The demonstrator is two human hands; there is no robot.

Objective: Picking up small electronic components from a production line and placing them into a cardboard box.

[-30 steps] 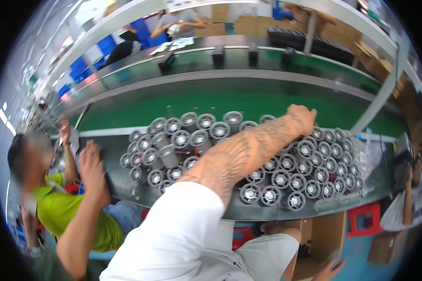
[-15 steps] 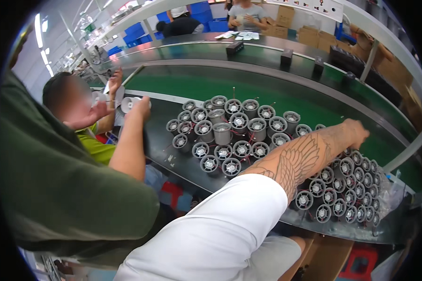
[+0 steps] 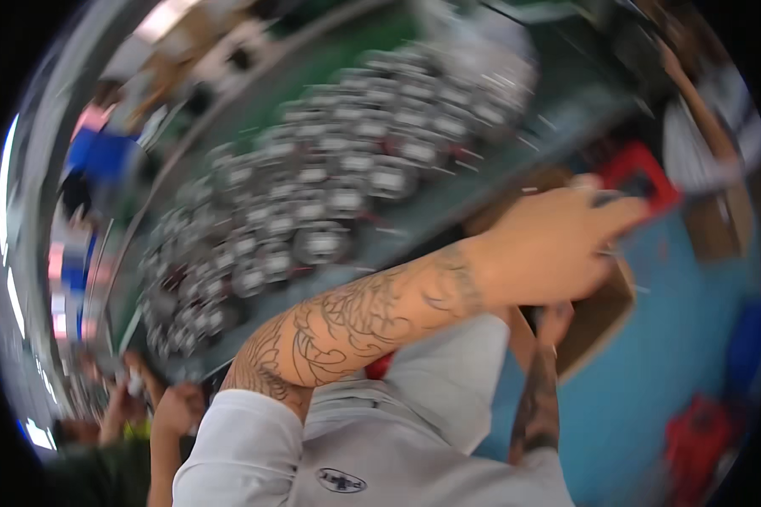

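The picture is motion-blurred and tilted. The right hand [image 3: 558, 245] reaches out over an open cardboard box [image 3: 600, 308] on the right, below the table edge; its fingers look loosely curled, but whether they grasp anything cannot be told. The left hand [image 3: 554, 325] is mostly hidden under the right forearm, its fingers unreadable. Many round metal parts [image 3: 330, 203] crowd the dark table [image 3: 482, 177] to the far left.

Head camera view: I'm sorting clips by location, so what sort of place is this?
Most likely a factory assembly line. A long green-topped workbench carries dozens of identical round metal parts in rows, a co-worker's hands work alongside, and a cardboard box sits below on the blue floor.
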